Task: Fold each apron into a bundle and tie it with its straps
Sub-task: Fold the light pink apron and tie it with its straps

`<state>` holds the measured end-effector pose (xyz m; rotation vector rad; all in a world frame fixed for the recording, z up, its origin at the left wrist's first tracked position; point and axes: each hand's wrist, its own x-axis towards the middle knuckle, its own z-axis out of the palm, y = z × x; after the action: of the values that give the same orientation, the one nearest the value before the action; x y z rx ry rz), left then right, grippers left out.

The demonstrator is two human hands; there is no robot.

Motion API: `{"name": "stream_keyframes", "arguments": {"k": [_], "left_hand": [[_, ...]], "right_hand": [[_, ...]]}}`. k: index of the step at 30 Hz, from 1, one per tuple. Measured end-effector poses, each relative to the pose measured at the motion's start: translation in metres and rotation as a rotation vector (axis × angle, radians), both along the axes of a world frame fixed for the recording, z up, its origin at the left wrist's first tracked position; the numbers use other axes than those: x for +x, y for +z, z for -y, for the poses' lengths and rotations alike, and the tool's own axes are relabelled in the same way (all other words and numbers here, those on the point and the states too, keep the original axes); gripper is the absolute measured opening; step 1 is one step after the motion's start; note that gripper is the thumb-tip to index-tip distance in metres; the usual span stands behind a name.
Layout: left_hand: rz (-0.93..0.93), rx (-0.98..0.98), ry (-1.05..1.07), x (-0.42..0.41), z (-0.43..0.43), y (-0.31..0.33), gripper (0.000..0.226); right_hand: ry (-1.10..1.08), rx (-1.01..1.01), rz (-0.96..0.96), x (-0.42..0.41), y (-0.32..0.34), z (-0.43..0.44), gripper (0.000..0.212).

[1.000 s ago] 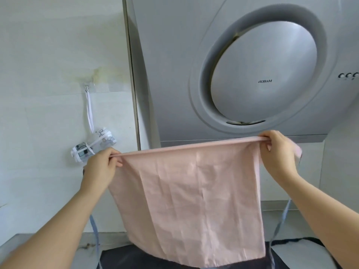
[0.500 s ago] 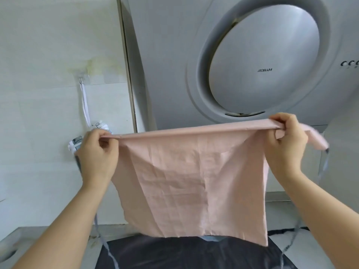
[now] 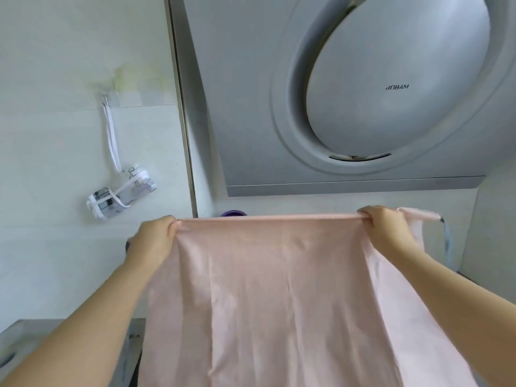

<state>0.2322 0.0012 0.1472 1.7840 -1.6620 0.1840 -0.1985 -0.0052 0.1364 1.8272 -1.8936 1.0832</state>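
Gripping the folded top edge of a pink apron (image 3: 273, 289) with left hand (image 3: 152, 241) and right hand (image 3: 386, 233), fingers curled round the cloth at either end. Held taut in the air above the counter (image 3: 28, 333), hanging past its left part. Trailing a blue-grey strap (image 3: 448, 241) just beside the right hand. Backed by a ROBAM range hood (image 3: 251, 107) and a tied apron bundle (image 3: 120, 191) hung on the wall.

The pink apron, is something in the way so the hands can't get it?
Nothing visible is in the way. The left hand and the right hand each grip the top edge of the pink apron, which hangs stretched between them in front of the range hood.
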Motion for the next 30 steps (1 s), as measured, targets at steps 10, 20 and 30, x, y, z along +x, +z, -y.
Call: {"name": "stream_keyframes", "arguments": {"k": [10,20,30], "left_hand": [[-0.115,-0.526,-0.126,0.001,-0.063,-0.038,0.035],[-0.131,-0.135,-0.259,0.024,-0.169,-0.26,0.031],[0.181,0.843,-0.055,0.052,-0.157,-0.313,0.03]], "right_hand": [[0.118,-0.325,0.179,0.001,-0.031,-0.067,0.033],[0.085,0.344,0.101,0.013,-0.232,-0.166,0.038],[-0.005,0.932,-0.02,0.018,-0.295,-0.186,0.04]]}}
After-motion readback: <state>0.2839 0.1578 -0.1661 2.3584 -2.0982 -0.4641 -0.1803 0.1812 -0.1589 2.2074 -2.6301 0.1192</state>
